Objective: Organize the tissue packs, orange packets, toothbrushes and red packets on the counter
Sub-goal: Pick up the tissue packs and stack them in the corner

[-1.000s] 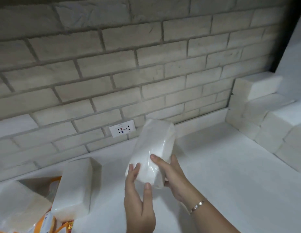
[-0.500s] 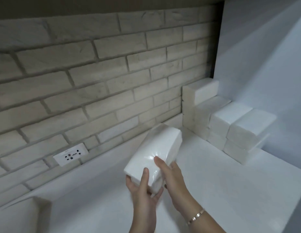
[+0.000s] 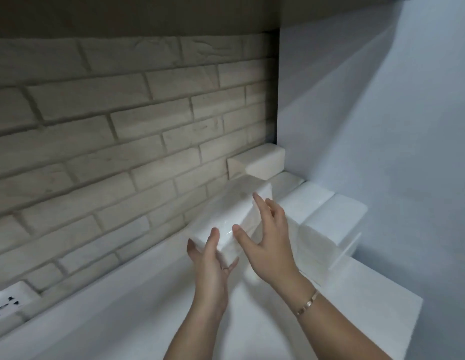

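A white tissue pack [image 3: 231, 211] in clear wrap is held above the white counter [image 3: 122, 307], pointing toward the back right corner. My left hand [image 3: 210, 258] grips its near end from below and the left. My right hand [image 3: 267, 229] rests on its right side with fingers spread. Just beyond it stands a stack of several white tissue packs [image 3: 327, 219] against the right wall, with one pack [image 3: 262, 165] on top at the back corner. No orange packets, red packets or toothbrushes are in view.
A brick wall [image 3: 122, 126] runs along the back of the counter. A white power socket [image 3: 8, 305] sits low on it at the far left. A pale blue wall [image 3: 382, 126] closes the right side. The counter's right edge [image 3: 418, 307] drops off near the stack.
The view has swung right and the held pack has travelled toward the stacked packs in the corner. The packs and orange packets at the left have left the view.
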